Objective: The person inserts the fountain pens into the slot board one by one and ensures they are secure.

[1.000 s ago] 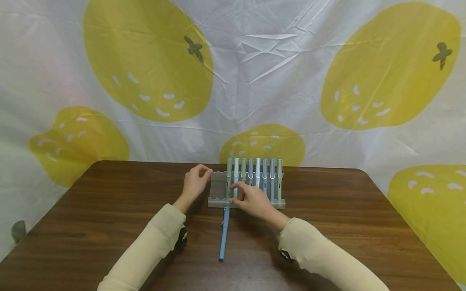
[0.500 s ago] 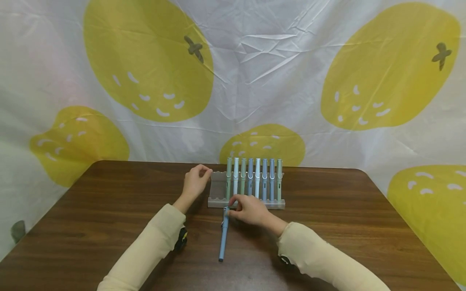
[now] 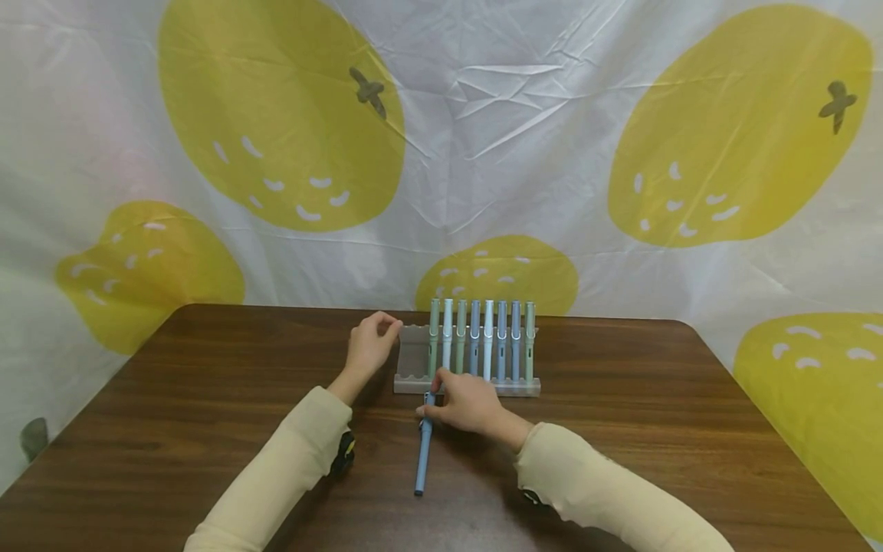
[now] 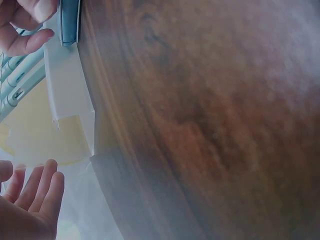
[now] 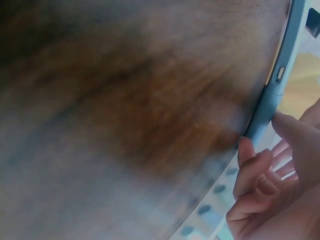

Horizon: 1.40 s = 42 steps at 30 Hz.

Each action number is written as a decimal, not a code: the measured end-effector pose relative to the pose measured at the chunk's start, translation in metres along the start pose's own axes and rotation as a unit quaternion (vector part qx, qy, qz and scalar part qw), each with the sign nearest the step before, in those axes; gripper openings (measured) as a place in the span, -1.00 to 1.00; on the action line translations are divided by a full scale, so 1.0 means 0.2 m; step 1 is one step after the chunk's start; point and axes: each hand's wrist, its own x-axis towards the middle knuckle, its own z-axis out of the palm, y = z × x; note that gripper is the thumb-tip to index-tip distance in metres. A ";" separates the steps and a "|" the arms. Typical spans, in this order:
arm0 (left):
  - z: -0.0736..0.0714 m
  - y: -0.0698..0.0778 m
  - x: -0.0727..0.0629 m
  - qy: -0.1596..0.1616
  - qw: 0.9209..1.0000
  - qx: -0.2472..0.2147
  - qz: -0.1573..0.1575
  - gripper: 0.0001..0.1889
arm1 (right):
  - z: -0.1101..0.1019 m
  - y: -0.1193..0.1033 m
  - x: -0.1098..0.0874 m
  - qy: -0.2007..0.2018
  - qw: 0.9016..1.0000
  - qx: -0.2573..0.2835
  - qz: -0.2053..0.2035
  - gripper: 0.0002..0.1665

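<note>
A clear pen rack (image 3: 414, 353) stands near the table's back edge, with several green, white and blue pens upright in its right part. At its upper left corner, my left hand (image 3: 371, 345) pinches the edge between thumb and index finger; the left wrist view shows the other fingers of that hand (image 4: 37, 200) extended. A blue pen (image 3: 423, 460) lies on the table in front of the rack, cap end toward it. My right hand (image 3: 469, 402) holds that cap end between thumb and index finger. In the right wrist view, thumb and finger lie on either side of the pen (image 5: 262, 112).
The brown wooden table (image 3: 207, 429) extends to both sides and in front of the rack. A white curtain (image 3: 476, 184) with yellow lemon prints hangs close behind the table's back edge. Scalloped slots (image 3: 411, 378) show at the rack's left part.
My right hand has come down and toward me from in front of the racked pens to the lying blue pen, and now takes its cap end. The left hand stays put.
</note>
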 end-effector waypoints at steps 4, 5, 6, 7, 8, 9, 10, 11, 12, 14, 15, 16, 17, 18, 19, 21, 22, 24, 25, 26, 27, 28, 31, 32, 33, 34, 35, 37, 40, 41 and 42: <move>0.00 0.00 0.00 -0.001 1.000 -0.001 0.001 -0.79 | 0.00 0.01 0.00 -0.017 1.000 0.014 -0.007 -0.55; 0.00 0.00 0.00 -0.001 1.000 -0.001 0.001 -0.79 | -0.01 0.01 0.00 -0.024 0.999 0.022 -0.010 -0.55; 0.00 0.00 0.00 -0.001 1.000 -0.001 0.000 -0.79 | -0.01 0.02 0.00 -0.033 0.999 0.033 -0.012 -0.55; 0.00 0.00 0.00 -0.001 1.000 -0.001 0.000 -0.79 | -0.02 0.02 -0.01 -0.043 0.998 0.043 -0.015 -0.54; 0.00 0.00 0.00 -0.001 1.000 -0.001 0.001 -0.79 | -0.02 0.03 -0.01 -0.052 0.997 0.052 -0.018 -0.53; 0.00 0.00 0.00 0.000 1.000 -0.001 0.002 -0.79 | -0.03 0.03 -0.01 -0.062 0.996 0.063 -0.021 -0.52; 0.00 0.00 0.00 0.000 1.000 -0.001 0.002 -0.79 | -0.04 0.04 -0.01 -0.072 0.995 0.072 -0.024 -0.51; 0.00 0.00 0.00 0.001 1.000 -0.001 0.002 -0.79 | -0.04 0.04 -0.01 -0.079 0.993 0.081 -0.030 -0.51; 0.00 0.00 0.00 0.001 1.000 -0.001 0.002 -0.79 | -0.04 0.05 -0.01 -0.086 0.992 0.086 -0.034 -0.51; 0.00 0.00 0.00 0.000 1.000 0.000 0.001 -0.79 | -0.05 0.05 -0.01 -0.096 0.990 0.093 -0.043 -0.52; 0.00 0.00 0.00 0.000 1.000 0.000 0.000 -0.79 | -0.05 0.06 -0.01 -0.101 0.989 0.097 -0.046 -0.53; 0.00 0.00 0.00 0.000 1.000 0.000 -0.001 -0.79 | -0.05 0.06 -0.01 -0.106 0.989 0.097 -0.047 -0.55; 0.00 0.00 0.00 -0.001 1.000 0.000 -0.001 -0.79 | -0.04 0.06 -0.01 -0.108 0.988 0.097 -0.050 -0.56; 0.00 0.00 0.00 -0.001 1.000 0.000 -0.003 -0.79 | -0.04 0.06 -0.01 -0.112 0.988 0.096 -0.051 -0.58; 0.01 -0.01 0.00 0.000 1.000 0.000 -0.003 -0.79 | -0.04 0.06 -0.01 -0.114 0.987 0.096 -0.052 -0.60; 0.01 -0.01 0.00 0.000 1.000 -0.001 -0.003 -0.79 | -0.04 0.06 -0.01 -0.116 0.988 0.088 -0.054 -0.62; 0.01 -0.01 0.01 0.000 1.000 -0.002 -0.004 -0.80 | -0.03 0.06 -0.01 -0.115 0.988 0.082 -0.057 -0.63; 0.01 -0.01 0.01 0.000 1.000 -0.001 -0.006 -0.80 | -0.03 0.06 -0.01 -0.111 0.989 0.071 -0.061 -0.63; 0.01 -0.01 0.01 0.000 1.000 -0.001 -0.006 -0.80 | -0.03 0.06 -0.01 -0.108 0.990 0.065 -0.063 -0.63; 0.01 -0.01 0.01 0.000 1.000 -0.002 -0.006 -0.80 | -0.03 0.06 -0.01 -0.105 0.990 0.062 -0.064 -0.63; 0.01 -0.01 0.01 0.000 1.000 -0.001 -0.006 -0.80 | -0.03 0.06 -0.01 -0.103 0.991 0.060 -0.065 -0.63; 0.01 -0.01 0.01 0.000 1.000 0.000 -0.006 -0.80 | -0.03 0.06 -0.01 -0.102 0.991 0.061 -0.065 -0.64; 0.01 -0.01 0.01 0.000 1.000 0.000 -0.004 -0.79 | -0.03 0.06 -0.01 -0.103 0.990 0.073 -0.065 -0.65; 0.00 -0.01 0.01 0.000 1.000 0.000 -0.003 -0.79 | -0.03 0.06 -0.02 -0.105 0.989 0.079 -0.064 -0.66; 0.00 -0.01 0.01 0.001 1.000 -0.001 -0.003 -0.79 | -0.04 0.06 -0.01 -0.106 0.989 0.085 -0.064 -0.66; 0.00 -0.01 0.01 0.002 1.000 -0.002 -0.003 -0.79 | -0.04 0.07 -0.01 -0.108 0.988 0.091 -0.063 -0.66; 0.00 -0.01 0.00 0.002 1.000 -0.003 -0.003 -0.79 | -0.04 0.07 -0.01 -0.111 0.987 0.098 -0.063 -0.66; 0.00 0.00 0.00 0.004 1.000 -0.005 -0.002 -0.80 | -0.05 0.07 -0.01 -0.117 0.984 0.116 -0.060 -0.66; 0.00 0.00 0.00 0.004 1.000 -0.007 -0.002 -0.80 | -0.07 0.07 -0.01 -0.123 0.981 0.140 -0.057 -0.63; 0.00 0.00 0.00 0.004 1.000 -0.006 -0.002 -0.80 | -0.08 0.06 -0.01 -0.124 0.980 0.148 -0.057 -0.62; 0.00 -0.01 0.00 0.003 1.000 -0.006 -0.003 -0.80 | -0.09 0.06 -0.01 -0.124 0.978 0.158 -0.057 -0.61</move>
